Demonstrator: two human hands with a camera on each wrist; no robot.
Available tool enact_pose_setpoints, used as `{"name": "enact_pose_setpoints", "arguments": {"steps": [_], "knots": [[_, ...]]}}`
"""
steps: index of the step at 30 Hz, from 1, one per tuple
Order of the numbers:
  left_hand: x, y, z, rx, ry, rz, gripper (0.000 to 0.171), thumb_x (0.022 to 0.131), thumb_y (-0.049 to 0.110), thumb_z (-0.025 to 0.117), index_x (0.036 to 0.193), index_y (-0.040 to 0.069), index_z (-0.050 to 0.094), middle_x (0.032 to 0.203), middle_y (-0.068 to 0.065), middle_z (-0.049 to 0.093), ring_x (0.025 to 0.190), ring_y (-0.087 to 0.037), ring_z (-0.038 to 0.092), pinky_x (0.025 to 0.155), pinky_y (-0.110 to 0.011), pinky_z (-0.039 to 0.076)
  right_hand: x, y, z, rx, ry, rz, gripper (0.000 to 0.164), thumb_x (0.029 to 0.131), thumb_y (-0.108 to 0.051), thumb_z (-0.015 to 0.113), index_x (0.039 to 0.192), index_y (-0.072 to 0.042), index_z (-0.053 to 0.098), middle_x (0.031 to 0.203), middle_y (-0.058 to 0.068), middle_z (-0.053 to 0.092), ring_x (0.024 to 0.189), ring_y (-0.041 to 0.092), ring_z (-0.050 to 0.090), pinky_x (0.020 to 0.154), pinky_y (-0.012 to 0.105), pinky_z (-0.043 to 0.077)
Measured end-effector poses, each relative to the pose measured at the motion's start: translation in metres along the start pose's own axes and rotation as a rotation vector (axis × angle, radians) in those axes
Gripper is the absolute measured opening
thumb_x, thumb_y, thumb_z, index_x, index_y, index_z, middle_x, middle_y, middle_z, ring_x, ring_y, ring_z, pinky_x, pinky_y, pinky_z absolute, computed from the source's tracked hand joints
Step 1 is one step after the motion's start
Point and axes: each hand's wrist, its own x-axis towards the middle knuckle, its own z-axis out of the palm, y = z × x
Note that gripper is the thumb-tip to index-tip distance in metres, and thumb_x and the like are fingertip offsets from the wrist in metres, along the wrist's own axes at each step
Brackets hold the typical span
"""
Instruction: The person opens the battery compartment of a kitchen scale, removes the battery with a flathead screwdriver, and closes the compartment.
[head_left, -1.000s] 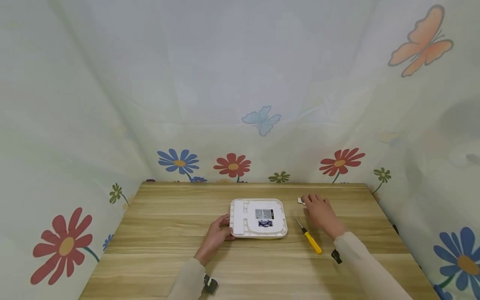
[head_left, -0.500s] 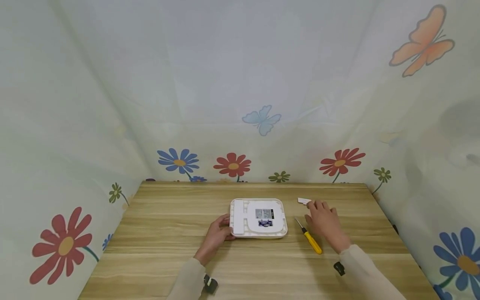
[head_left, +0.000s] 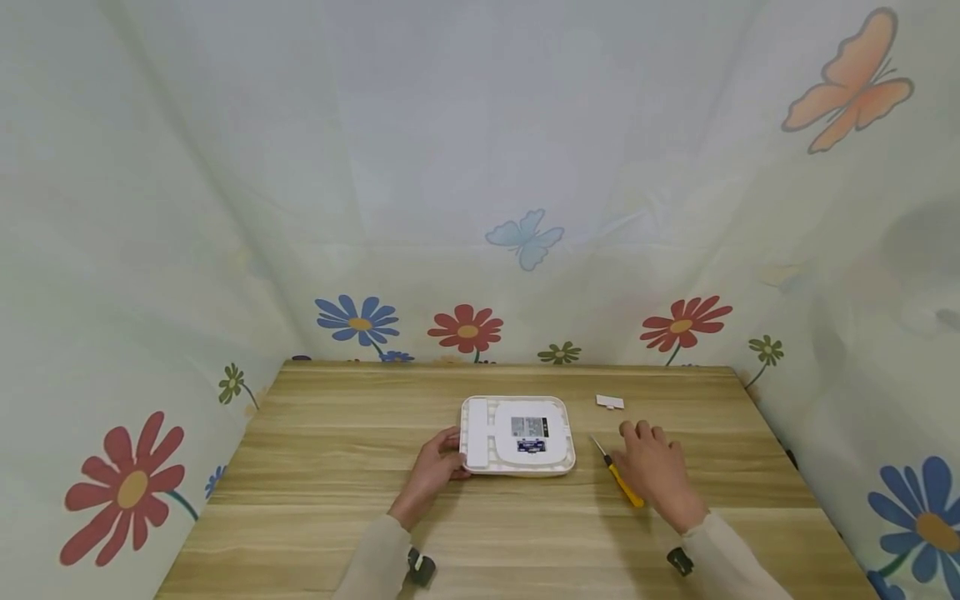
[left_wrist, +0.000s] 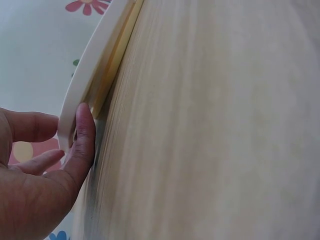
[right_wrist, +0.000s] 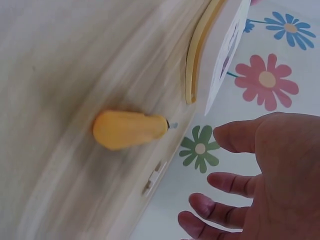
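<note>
A flat white device [head_left: 480, 433] with rounded corners lies on the table, its back upward. A label and blue batteries [head_left: 532, 447] in a small open compartment show on that back. My left hand [head_left: 435, 462] pinches the device's left edge; in the left wrist view the thumb [left_wrist: 85, 125] is against the underside and fingers touch the outer side. My right hand [head_left: 656, 467] hovers with loose fingers, holding nothing, beside a screwdriver [right_wrist: 130, 131] with a yellow handle, which it partly hides in the head view. Behind that hand lies a small white battery cover [head_left: 610, 402] with a tab.
The wooden table [head_left: 337, 433] meets a flower-printed curtain [head_left: 420, 167] at its back and sides. In the right wrist view the device's yellow lower rim [right_wrist: 195, 65] shows near the screwdriver.
My right hand has let go of the battery cover and drawn back toward me, over beside the screwdriver. The cover is now fully visible. The left hand and device stay put.
</note>
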Motion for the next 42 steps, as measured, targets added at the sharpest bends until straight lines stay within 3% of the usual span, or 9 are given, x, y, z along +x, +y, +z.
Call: {"name": "enact_pose_setpoints", "arguments": {"steps": [5, 13, 20, 34, 42], "knots": [[0.001, -0.002, 0.000, 0.002, 0.003, -0.001, 0.058, 0.090, -0.007, 0.053, 0.146, -0.004, 0.037, 0.130, -0.030, 0.048, 0.082, -0.020, 0.064, 0.072, -0.039, 0.064, -0.007, 0.000, 0.007, 0.018, 0.046, -0.023, 0.040, 0.089, -0.036, 0.068, 0.110, -0.004, 0.057, 0.097, 0.014, 0.060, 0.091, 0.036, 0.057, 0.061, 0.053, 0.048], [0.001, 0.001, -0.002, 0.001, -0.005, 0.000, 0.058, 0.090, -0.007, 0.051, 0.146, -0.006, 0.037, 0.131, -0.032, 0.047, 0.084, -0.021, 0.064, 0.076, -0.043, 0.063, -0.008, 0.000, 0.017, 0.044, 0.011, -0.020, 0.037, 0.087, -0.035, 0.069, 0.105, -0.006, 0.054, 0.092, 0.011, 0.057, 0.088, 0.034, 0.057, 0.059, 0.050, 0.049], [0.003, -0.003, -0.001, 0.013, 0.017, 0.020, 0.058, 0.086, -0.008, 0.052, 0.143, -0.005, 0.040, 0.126, -0.030, 0.050, 0.080, -0.019, 0.064, 0.069, -0.035, 0.064, -0.010, 0.000, 0.026, 0.035, -0.023, -0.022, 0.033, 0.087, -0.034, 0.069, 0.092, -0.007, 0.051, 0.084, 0.010, 0.052, 0.081, 0.033, 0.055, 0.052, 0.047, 0.047], [0.000, 0.000, 0.001, 0.004, 0.009, 0.013, 0.059, 0.088, -0.009, 0.052, 0.145, -0.005, 0.039, 0.128, -0.032, 0.048, 0.081, -0.019, 0.064, 0.072, -0.037, 0.064, -0.012, 0.001, 0.033, 0.060, -0.079, 0.013, 0.031, 0.090, -0.031, 0.067, 0.098, -0.004, 0.055, 0.086, 0.010, 0.055, 0.082, 0.031, 0.056, 0.055, 0.045, 0.049], [0.000, 0.000, 0.000, 0.000, 0.007, 0.009, 0.058, 0.089, -0.008, 0.052, 0.145, -0.004, 0.039, 0.129, -0.031, 0.048, 0.081, -0.019, 0.064, 0.074, -0.040, 0.064, -0.008, -0.002, 0.037, 0.053, -0.047, -0.008, 0.025, 0.091, -0.024, 0.066, 0.096, -0.002, 0.056, 0.087, 0.013, 0.056, 0.081, 0.033, 0.056, 0.055, 0.049, 0.050]]}}
